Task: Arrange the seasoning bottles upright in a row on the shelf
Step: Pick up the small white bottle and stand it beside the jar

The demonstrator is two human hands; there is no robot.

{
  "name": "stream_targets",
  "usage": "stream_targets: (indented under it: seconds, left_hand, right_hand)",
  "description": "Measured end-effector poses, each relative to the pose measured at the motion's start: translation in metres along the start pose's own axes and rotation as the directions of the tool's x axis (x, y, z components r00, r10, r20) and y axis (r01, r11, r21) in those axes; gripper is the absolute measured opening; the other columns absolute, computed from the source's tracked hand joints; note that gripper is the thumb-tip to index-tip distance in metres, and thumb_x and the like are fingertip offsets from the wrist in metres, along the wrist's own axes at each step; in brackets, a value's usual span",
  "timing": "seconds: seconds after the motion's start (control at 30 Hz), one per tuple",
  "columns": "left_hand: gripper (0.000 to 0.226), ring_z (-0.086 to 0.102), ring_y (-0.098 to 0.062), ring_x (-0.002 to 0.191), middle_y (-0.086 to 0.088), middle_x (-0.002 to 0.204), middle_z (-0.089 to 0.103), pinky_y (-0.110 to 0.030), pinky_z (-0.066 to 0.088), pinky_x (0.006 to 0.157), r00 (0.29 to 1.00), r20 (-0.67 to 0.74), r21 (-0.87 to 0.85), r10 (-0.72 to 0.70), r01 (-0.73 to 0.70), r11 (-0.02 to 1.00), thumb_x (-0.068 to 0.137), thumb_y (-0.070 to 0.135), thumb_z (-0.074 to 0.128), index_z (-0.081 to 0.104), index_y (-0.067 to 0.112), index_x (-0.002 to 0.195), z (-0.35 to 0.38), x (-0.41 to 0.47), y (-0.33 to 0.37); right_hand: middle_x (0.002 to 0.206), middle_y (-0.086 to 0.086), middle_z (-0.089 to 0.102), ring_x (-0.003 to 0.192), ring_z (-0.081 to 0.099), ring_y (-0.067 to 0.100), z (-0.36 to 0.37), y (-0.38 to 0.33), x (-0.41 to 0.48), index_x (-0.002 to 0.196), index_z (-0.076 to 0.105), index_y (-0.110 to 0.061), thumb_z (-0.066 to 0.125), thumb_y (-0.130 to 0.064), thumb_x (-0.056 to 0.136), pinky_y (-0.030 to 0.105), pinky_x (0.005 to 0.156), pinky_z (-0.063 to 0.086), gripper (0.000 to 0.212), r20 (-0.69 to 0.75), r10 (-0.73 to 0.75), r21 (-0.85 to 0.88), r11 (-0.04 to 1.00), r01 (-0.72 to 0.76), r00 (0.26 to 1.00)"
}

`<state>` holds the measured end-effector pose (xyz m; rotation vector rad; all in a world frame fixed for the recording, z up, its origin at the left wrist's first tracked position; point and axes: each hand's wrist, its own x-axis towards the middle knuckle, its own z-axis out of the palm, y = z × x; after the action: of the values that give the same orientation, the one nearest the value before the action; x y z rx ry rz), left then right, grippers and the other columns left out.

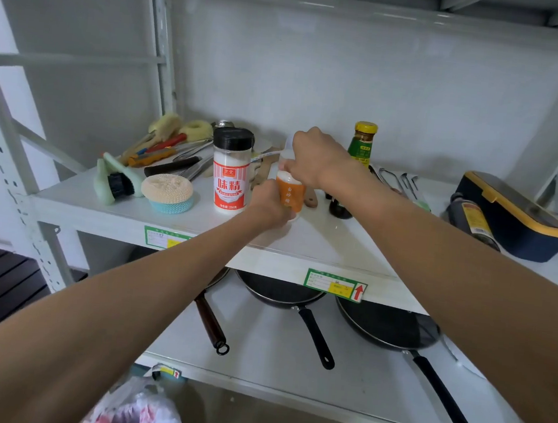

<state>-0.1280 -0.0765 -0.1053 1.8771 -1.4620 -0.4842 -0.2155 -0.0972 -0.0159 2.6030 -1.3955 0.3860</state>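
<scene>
A small orange-labelled seasoning bottle (289, 191) stands upright on the white shelf (301, 244) at its middle. My left hand (270, 203) grips its lower part and my right hand (314, 158) is closed over its top. Just left of it stands a taller white jar (230, 171) with a black lid and a red label. Behind my right hand a dark sauce bottle (362, 144) with a yellow cap is upright, its lower half hidden by my wrist. Another dark bottle (474, 225) lies on its side at the right.
Brushes, scrubbers and utensils (158, 164) crowd the shelf's left side. A navy box with a yellow rim (514, 219) sits at the right, metal tongs (401, 183) behind my forearm. Three pans (386, 326) lie on the shelf below. A plastic bag (136, 410) is on the floor.
</scene>
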Motion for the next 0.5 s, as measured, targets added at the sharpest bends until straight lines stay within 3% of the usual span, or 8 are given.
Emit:
stream_targets:
  seconds: [0.17,0.27,0.37,0.5]
  left_hand:
    - [0.071,0.053,-0.025,0.119,-0.008,0.129,0.056,-0.026,0.039,0.085,1.000,-0.005,0.007,-0.007,0.007,1.000,0.072,0.022,0.082,0.046,0.011,0.133,-0.010,-0.004,0.010]
    - [0.068,0.056,-0.022,0.114,-0.006,0.122,0.060,-0.024,0.039,0.083,1.000,-0.004,0.014,0.020,-0.020,1.000,0.070,0.015,0.083,0.051,0.007,0.129,-0.021,-0.007,0.017]
    - [0.053,0.055,-0.017,0.101,-0.003,0.106,0.060,-0.020,0.037,0.077,0.997,-0.005,0.046,0.079,-0.079,0.996,0.074,0.005,0.078,0.055,0.006,0.122,-0.033,-0.014,0.025]
    - [0.052,0.057,-0.028,0.108,-0.013,0.118,0.058,-0.027,0.039,0.073,0.993,-0.061,0.127,0.101,-0.093,0.988,0.075,0.007,0.077,0.051,0.003,0.120,-0.043,-0.020,0.036]
  right_hand:
    - [0.126,0.017,0.048,0.113,0.052,0.033,-0.010,0.006,-0.003,0.124,0.049,-0.004,0.057,-0.049,0.091,0.034,0.076,0.038,0.056,0.012,0.027,0.064,0.998,-0.028,1.000]
    - [0.107,0.016,0.048,0.095,0.052,0.032,-0.018,0.016,-0.011,0.104,0.054,-0.003,0.047,-0.048,0.097,0.033,0.071,0.036,0.046,-0.116,0.091,0.186,0.980,-0.068,0.989]
    - [0.089,0.013,0.045,0.088,0.053,0.035,-0.017,0.041,-0.017,0.077,0.047,-0.008,0.037,-0.036,0.099,0.031,0.070,0.037,0.037,-0.268,0.251,0.359,0.922,-0.146,0.930]
    - [0.085,0.014,0.049,0.081,0.049,0.034,-0.007,0.070,-0.030,0.071,0.047,-0.006,0.040,-0.023,0.090,0.032,0.067,0.039,0.026,-0.318,0.452,0.494,0.829,-0.262,0.833]
